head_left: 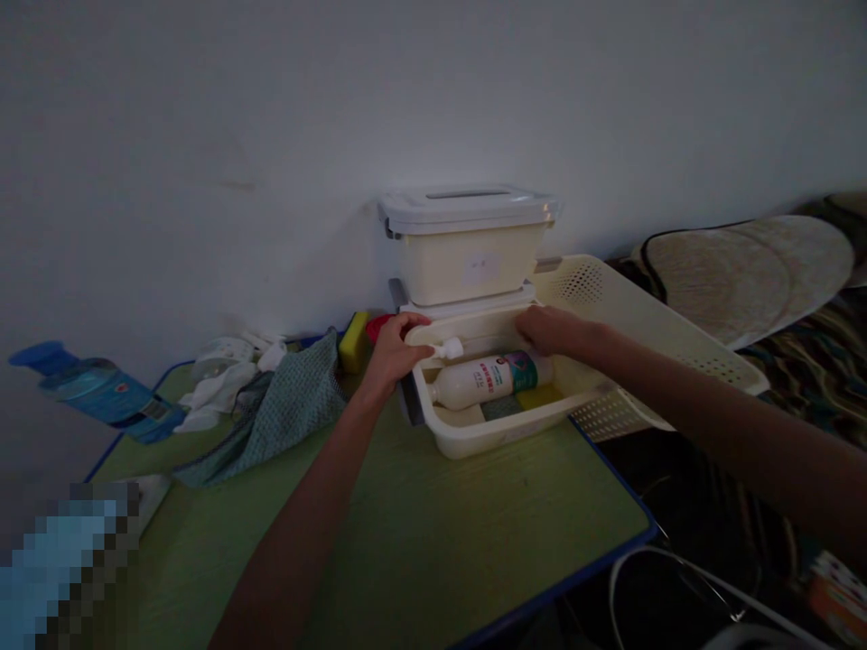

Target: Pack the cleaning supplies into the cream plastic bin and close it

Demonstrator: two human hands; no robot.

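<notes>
A cream plastic bin [505, 433] stands on the table, with a white bottle [470, 384] with printed label lying inside it. My left hand [398, 348] grips the bin's far left corner, fingers along the rim and thumb over the edge. The thumb tip is close to a white nozzle cap [448, 348], whose body is hard to make out. Reaching in from the right, my right hand [535, 327] is closed low at the bin's far right side; what its fingers hold is hidden. Under the bottle lie a grey-green pad [501, 408] and something yellow [538, 397].
Behind the bin, a lidded box [470, 257] stands against the wall. A perforated basket [650, 325] sits to the right. Leftward on the green table [420, 533] are a yellow sponge [353, 343], a grey-green cloth [288, 397], crumpled white plastic [220, 384] and a blue bottle [112, 397].
</notes>
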